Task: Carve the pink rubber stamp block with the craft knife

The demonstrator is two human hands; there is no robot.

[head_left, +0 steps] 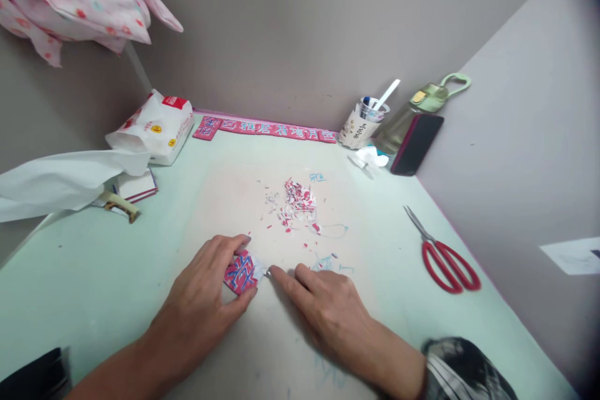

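Observation:
My left hand point(206, 290) grips a small pink-red square piece point(241, 274) by its edges, thumb below and fingers above. Blue-and-white character strokes cover its face, and its right corner is pale where the red is gone. My right hand point(330, 300) is closed, index finger stretched forward over a small metal-tipped tool point(268, 272). That tip is at or very near the piece's right corner; I cannot tell if they touch. The rest of the tool is hidden under the hand. Beyond both hands lies a heap of red and white shavings point(300, 197).
A row of pink character tiles point(272, 129) lines the back edge. A tissue pack point(157, 128) stands back left, near a tape dispenser point(119, 205). Back right are a pen cup point(363, 125), a green bottle point(407, 119) and a phone point(417, 144). Red-handled scissors point(443, 253) lie right.

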